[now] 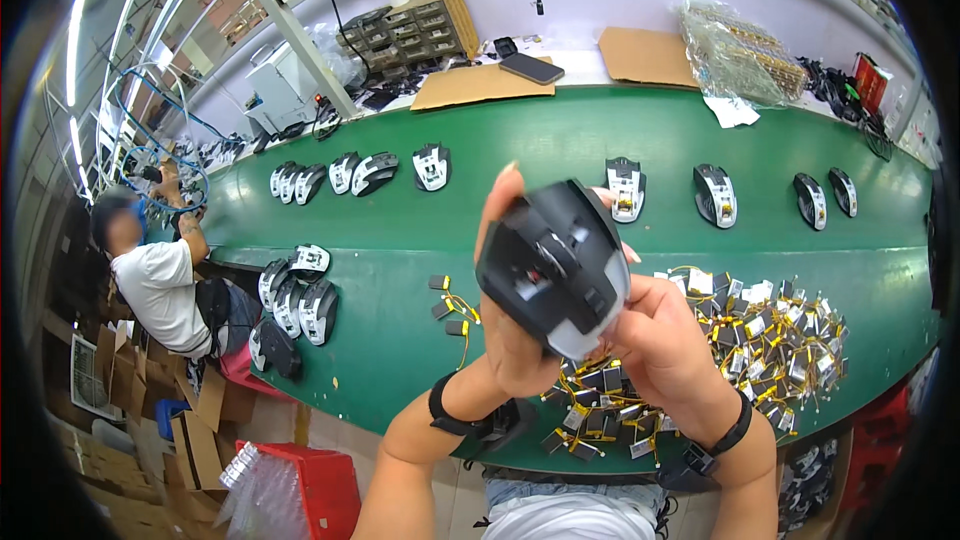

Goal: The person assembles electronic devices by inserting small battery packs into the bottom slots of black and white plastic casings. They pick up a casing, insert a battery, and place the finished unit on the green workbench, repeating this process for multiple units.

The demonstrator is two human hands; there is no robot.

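A black and grey computer mouse (545, 265) is raised above the bench, close before me. My left hand (512, 342) wraps it from the left and beneath, thumb up along its side. My right hand (660, 332) closes on its lower right end, with fingertips showing at the right edge. The palms hide the underside. Below my hands lies a heap of small battery packs (770, 335) with yellow ends and thin wires. A few more battery packs (457, 327) rest left of my left wrist. Another dark mouse part (505, 425) is partly covered by that wrist.
Across the green bench (500, 210), part-built mice stand in a row, such as one mouse (432, 168). More mice (288, 305) cluster at left. Cardboard (485, 87), a phone (531, 68) and drawers (420, 32) line the back. A person (165, 285) works far left; a red crate (325, 490) sits below.
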